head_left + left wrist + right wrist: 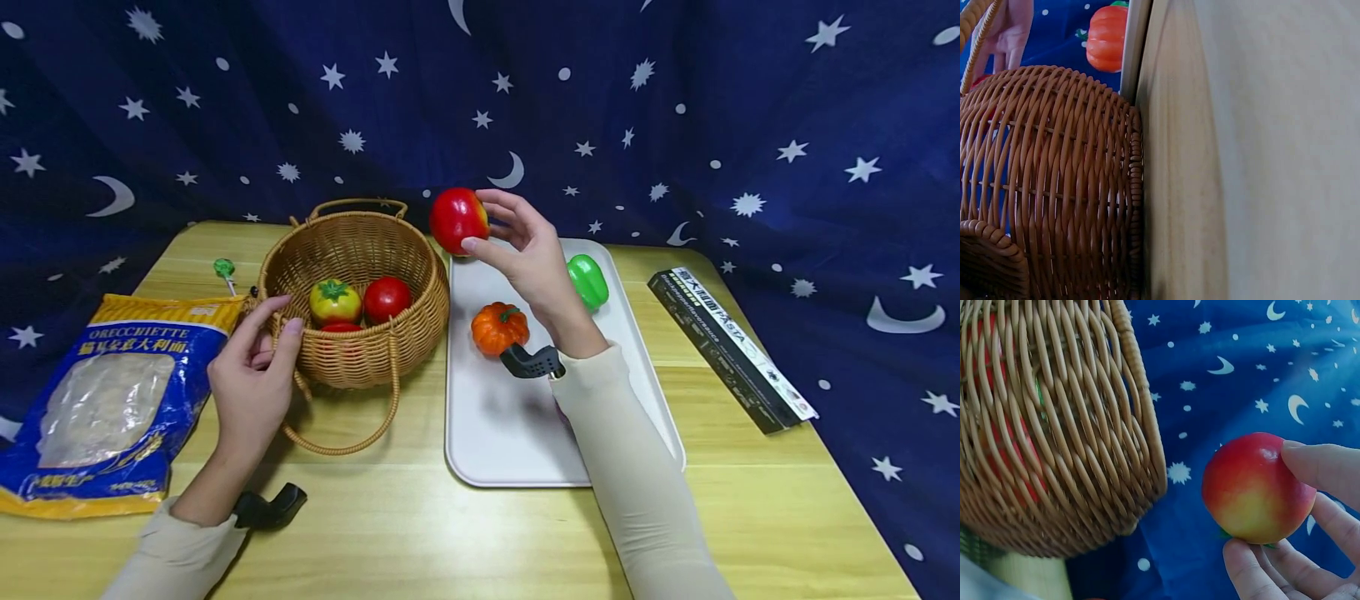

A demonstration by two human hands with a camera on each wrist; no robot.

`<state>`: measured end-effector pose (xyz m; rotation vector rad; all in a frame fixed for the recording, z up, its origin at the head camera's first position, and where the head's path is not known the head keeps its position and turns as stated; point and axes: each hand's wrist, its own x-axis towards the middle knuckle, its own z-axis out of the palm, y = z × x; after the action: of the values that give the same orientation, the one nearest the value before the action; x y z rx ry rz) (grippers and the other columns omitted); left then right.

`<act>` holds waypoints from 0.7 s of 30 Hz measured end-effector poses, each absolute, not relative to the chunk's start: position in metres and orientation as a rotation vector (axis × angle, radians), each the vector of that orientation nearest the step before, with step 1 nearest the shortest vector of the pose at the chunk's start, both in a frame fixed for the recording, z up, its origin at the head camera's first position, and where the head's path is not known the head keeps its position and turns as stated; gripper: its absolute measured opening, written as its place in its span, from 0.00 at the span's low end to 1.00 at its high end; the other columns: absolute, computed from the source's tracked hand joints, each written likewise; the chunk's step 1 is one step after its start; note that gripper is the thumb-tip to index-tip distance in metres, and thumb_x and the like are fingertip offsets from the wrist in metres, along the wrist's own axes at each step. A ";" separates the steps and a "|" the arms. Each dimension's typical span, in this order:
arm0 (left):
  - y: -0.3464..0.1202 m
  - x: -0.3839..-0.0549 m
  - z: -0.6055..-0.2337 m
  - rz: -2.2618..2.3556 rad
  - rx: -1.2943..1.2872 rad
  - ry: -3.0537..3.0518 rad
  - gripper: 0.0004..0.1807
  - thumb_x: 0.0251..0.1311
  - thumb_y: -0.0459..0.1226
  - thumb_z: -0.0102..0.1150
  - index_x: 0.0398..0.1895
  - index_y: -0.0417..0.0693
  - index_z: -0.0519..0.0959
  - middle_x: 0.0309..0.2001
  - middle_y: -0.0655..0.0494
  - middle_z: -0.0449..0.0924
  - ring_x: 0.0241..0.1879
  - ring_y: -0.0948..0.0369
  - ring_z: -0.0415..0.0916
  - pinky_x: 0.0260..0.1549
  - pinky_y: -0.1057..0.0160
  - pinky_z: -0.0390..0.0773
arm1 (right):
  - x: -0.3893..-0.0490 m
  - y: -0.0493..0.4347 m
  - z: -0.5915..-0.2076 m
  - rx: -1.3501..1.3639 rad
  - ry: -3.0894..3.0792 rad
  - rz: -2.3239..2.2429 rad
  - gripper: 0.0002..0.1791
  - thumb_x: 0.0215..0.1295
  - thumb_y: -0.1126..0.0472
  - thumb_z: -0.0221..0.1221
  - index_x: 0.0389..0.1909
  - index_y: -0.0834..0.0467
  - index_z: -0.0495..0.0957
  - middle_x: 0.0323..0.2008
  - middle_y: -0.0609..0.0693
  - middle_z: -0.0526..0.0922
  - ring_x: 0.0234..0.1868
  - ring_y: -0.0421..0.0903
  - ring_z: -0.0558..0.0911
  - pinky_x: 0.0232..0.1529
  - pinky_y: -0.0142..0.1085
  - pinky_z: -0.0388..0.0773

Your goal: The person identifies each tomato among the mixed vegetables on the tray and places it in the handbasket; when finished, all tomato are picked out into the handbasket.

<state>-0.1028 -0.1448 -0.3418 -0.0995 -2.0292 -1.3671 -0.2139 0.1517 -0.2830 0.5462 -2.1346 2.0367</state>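
My right hand [528,254] holds a red-and-yellow apple [457,221] between thumb and fingers, raised above the far left corner of the white tray [487,442]. In the right wrist view the apple [1257,487] shows beside the basket's woven wall. My left hand [255,375] is at the near left rim of the wicker basket [360,358], thumb and forefinger pinching the edge. Inside the basket sit a yellow-green tomato [334,302], a red round fruit [387,298] and another red piece, partly hidden. The left wrist view shows the basket [1054,181] but not the left hand.
On the tray are an orange pumpkin [499,328] and a green pepper [587,282]. A bag of orecchiette [112,400] lies left of the basket, a green lollipop [224,268] behind it. A black pasta box [727,350] lies right of the tray. A star-patterned cloth [600,108] hangs behind.
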 end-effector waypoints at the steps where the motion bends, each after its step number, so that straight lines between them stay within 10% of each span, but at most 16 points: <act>1: -0.145 -0.103 -0.342 -1.368 -0.101 -2.028 0.15 0.69 0.31 0.62 0.57 0.37 0.82 0.19 0.52 0.55 0.18 0.69 0.50 0.20 0.68 0.51 | -0.214 0.149 -0.283 0.548 -2.137 2.045 0.30 0.63 0.65 0.70 0.66 0.52 0.76 0.62 0.50 0.79 0.58 0.52 0.79 0.54 0.43 0.80; 21: -0.145 -0.103 -0.342 -1.365 -0.099 -2.033 0.15 0.70 0.32 0.62 0.57 0.37 0.82 0.19 0.53 0.55 0.18 0.69 0.50 0.20 0.68 0.51 | -0.210 0.110 -0.299 0.696 -2.230 1.953 0.29 0.64 0.59 0.71 0.65 0.47 0.77 0.60 0.45 0.79 0.56 0.48 0.80 0.54 0.42 0.81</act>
<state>-0.1027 -0.1446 -0.3423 -0.0992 -2.0332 -1.3650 -0.2102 0.1097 -0.2994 0.6962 -2.2297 1.9534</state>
